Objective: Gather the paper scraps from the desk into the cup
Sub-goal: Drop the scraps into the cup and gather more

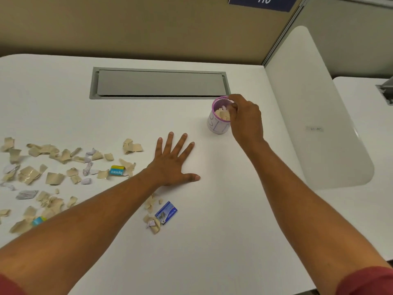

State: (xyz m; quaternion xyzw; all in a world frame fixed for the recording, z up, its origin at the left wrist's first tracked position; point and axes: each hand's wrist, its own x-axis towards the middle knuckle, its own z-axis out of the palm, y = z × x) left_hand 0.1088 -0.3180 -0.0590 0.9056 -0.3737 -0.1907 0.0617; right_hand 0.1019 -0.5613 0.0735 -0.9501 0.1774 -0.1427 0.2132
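Observation:
A small white cup with a purple rim (219,122) stands on the white desk (212,231), right of centre, with beige scraps inside. My right hand (246,118) is at the cup's mouth, fingers curled over the rim and onto the scraps (223,114) in it. Flat on the desk lies my left hand (173,162), fingers spread, holding nothing. Many torn beige and white paper scraps (55,167) are scattered over the left part of the desk. A smaller cluster of scraps (153,222) lies just under my left forearm.
A blue and yellow wrapper (117,170) lies among the scraps, and a blue card (166,212) sits near the small cluster. A grey cable hatch (159,83) is set into the desk behind. A white divider panel (314,116) stands at the right.

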